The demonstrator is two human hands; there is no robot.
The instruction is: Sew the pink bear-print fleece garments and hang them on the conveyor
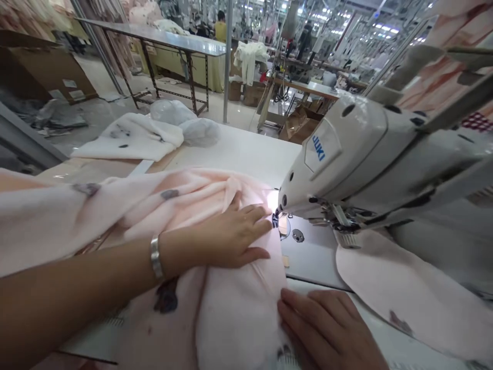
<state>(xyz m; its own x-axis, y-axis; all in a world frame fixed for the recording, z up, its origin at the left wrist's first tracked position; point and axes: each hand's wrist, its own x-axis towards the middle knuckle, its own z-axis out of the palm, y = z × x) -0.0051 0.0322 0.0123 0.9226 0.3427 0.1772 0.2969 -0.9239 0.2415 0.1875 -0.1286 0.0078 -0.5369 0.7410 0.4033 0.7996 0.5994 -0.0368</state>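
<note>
Pale pink fleece fabric (185,205) with grey printed spots lies bunched over the sewing table, its right edge running under the presser foot (275,220) of a white JUKI sewing machine (342,149). My left hand (234,231) rests flat on this fabric just left of the foot, fingers spread. Closer to me, my right hand (323,324) pinches the fabric's edge between thumb and fingers. A lamp lights the needle area. Another pink fabric piece (408,288) lies at the right, partly beneath the machine arm.
A folded white spotted fabric (131,136) and a clear plastic bag (200,128) sit at the table's far left. Beyond stand a metal-legged table (162,38), a cardboard box (50,67) and a vertical pole (227,67). A person in yellow (221,28) is far back.
</note>
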